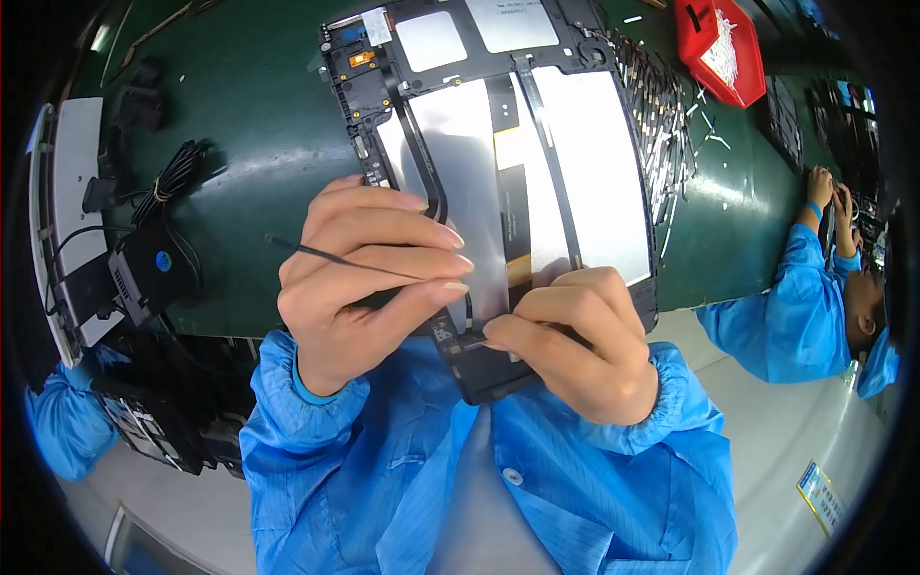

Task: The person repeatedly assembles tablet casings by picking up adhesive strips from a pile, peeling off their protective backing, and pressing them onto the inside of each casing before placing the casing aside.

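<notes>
An opened tablet (572,63), its black frame holding large silver battery panels (599,163) and black ribbon cables (422,153), extends from the bench toward my body. My left hand (369,278) is over its left side, pinching a thin dark strip (331,257) that sticks out to the left with a small block at its end. Near the tablet's lower edge, my right hand (585,340) has thumb and forefinger pressed together by a small connector area. Whatever those fingertips grip is too small to make out.
A pile of thin strips (661,125) lies right of the tablet, below a red bin (733,48) of small white pieces. A bundled black cable (172,182) and a black device (144,273) are at left. A co-worker in blue (791,307) works at far right.
</notes>
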{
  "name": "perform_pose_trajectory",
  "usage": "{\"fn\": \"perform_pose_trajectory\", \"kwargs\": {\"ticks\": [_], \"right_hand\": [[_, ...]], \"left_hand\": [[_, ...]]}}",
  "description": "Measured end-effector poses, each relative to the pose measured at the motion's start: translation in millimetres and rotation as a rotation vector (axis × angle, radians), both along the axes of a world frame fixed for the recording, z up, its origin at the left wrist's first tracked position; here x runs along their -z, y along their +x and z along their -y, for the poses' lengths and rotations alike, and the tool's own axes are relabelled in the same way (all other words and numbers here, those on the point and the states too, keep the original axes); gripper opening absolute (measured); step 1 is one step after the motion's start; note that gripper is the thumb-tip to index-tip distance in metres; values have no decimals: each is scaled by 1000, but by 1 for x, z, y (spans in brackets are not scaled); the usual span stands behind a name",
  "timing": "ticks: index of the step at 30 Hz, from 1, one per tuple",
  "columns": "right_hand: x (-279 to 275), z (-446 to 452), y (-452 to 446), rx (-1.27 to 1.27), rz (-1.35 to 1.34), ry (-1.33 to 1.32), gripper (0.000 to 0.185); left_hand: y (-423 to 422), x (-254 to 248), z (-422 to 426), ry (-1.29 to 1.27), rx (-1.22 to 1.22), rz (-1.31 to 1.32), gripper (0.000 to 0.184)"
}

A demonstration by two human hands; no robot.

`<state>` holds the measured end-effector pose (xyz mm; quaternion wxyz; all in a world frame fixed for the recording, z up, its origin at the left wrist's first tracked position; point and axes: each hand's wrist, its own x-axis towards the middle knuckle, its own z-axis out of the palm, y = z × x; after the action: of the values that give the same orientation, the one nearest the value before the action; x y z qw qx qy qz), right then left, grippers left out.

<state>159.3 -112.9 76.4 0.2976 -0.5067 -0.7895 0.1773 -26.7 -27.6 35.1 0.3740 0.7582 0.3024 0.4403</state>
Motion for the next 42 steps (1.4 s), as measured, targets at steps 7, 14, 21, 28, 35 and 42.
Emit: {"fn": "perform_pose_trajectory", "kwargs": {"ticks": [7, 14, 21, 28, 35, 42], "right_hand": [[5, -1, 0, -46, -5, 63, 30], [4, -1, 0, -36, -16, 42, 29], [2, -1, 0, -34, 16, 27, 30], [1, -1, 0, -28, -11, 2, 29], [1, 0, 0, -27, 10, -6, 30], [1, 0, 0, -14, 23, -15, 26]], "left_hand": [[-1, -3, -2, 5, -7, -20, 14], [11, -13, -18, 122, 6, -225, 10], [14, -13, -20, 73, 16, -292, 12], [15, -16, -19, 1, 22, -301, 5], [16, -17, -19, -18, 32, -311, 5], [17, -21, -19, 13, 35, -370, 13]]}}
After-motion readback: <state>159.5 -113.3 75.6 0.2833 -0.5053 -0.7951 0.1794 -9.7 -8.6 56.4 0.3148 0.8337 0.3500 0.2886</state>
